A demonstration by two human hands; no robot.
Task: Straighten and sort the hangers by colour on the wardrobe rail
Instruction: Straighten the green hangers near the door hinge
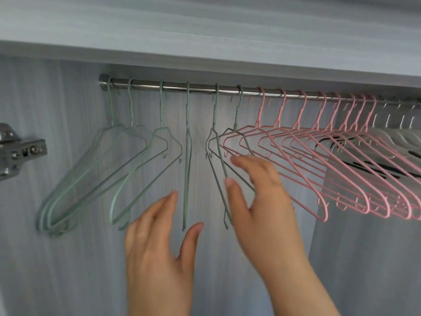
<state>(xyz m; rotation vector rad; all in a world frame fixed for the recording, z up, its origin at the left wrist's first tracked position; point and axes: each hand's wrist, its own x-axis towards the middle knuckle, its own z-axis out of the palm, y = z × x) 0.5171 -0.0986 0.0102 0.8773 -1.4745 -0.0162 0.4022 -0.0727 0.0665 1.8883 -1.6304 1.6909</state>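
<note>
Steel hinge [20, 153] sits left of the rail [173, 86] (pink hangers [346, 131] crowd right).

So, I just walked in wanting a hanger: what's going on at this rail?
A person is sorting hangers on the wardrobe rail. The green hangers hang left, pink hangers next, pale hangers far right. The right hand reaches with open fingers at the rightmost green ones, which overlap the first pink. The left hand is open below, holding nothing.

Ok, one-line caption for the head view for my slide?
Left hand and right hand reach among green hangers on the rail; pink hangers grouped rightward.
</note>
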